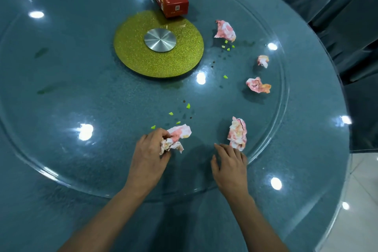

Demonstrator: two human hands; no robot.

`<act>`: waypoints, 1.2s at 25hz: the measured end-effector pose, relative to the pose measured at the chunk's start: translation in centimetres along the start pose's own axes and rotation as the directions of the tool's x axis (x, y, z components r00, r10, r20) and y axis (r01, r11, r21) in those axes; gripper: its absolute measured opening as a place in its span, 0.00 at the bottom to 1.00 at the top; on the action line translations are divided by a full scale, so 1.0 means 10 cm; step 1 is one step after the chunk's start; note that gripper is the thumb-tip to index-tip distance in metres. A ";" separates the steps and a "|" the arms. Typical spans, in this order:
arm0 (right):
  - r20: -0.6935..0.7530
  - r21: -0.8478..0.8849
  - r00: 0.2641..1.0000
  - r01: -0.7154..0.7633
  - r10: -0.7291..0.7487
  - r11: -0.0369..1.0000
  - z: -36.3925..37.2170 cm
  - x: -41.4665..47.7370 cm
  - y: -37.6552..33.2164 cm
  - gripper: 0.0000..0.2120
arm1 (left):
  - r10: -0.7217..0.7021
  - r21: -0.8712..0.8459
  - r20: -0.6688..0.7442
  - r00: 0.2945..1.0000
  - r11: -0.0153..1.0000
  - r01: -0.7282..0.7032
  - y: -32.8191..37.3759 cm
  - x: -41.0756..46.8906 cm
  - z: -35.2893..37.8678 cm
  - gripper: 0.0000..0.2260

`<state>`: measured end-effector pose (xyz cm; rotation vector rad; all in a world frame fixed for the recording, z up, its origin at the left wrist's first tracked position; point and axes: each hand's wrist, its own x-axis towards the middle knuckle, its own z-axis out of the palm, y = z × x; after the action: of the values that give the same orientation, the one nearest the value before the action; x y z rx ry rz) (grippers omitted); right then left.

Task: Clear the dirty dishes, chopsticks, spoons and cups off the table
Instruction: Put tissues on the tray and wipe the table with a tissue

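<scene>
Left hand (150, 149) bunches stained napkin (177, 136) in curled fingers, gathering litter. Right hand (230, 164), fingers loose and spread, reaches for second napkin (237, 134), fingertips just beside it. No dishes, chopsticks, spoons or cups visible on table (306, 170); only more wads (225, 30) and green scraps (170, 113).

**One head-worn wide-angle view, looking forward and steeply down onto the round worktop (61, 129).**

The camera sits above the near rim and faces the gold disc (139, 57), which lies a little above the middle of the picture. It is close enough that both forearms enter from the bottom edge. The left hand (150, 149) and right hand (230, 166) land on the near side of the disc. Beyond the disc, a red tissue box (171, 4) almost reaches the top edge. Right of the disc, the lens bends the worktop's rim, with covered chairs (347, 16) outside it. This is the only view.
</scene>
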<state>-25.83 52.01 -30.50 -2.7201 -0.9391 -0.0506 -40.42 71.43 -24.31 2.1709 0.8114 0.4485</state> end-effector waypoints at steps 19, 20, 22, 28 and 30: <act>0.056 0.169 0.991 0.110 -0.121 0.980 0.03 0.17 -0.25 0.15 | -0.035 0.050 0.116 0.993 0.998 0.029 -0.18 -0.08 0.12 0.17; 0.068 0.173 0.988 0.125 -0.138 0.977 0.03 0.17 -0.30 0.15 | -0.051 0.047 0.129 0.990 0.998 0.046 -0.21 -0.08 0.12 0.17; 0.093 0.184 0.982 0.143 -0.162 0.972 0.04 0.17 -0.39 0.14 | -0.081 0.053 0.153 0.985 0.996 0.073 -0.24 -0.11 0.11 0.18; 0.085 0.291 0.987 0.106 -0.137 0.951 -0.04 0.17 -0.60 0.12 | -0.098 0.052 0.176 0.979 0.995 0.090 -0.26 -0.15 0.08 0.18; 0.042 0.326 0.995 0.074 -0.093 0.942 -0.10 0.20 -0.67 0.11 | -0.102 0.057 0.182 0.978 0.994 0.093 -0.27 -0.15 0.07 0.19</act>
<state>-28.27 58.02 -27.70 -2.3889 -0.9818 0.1532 -42.26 71.42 -26.91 2.1679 0.8281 0.1765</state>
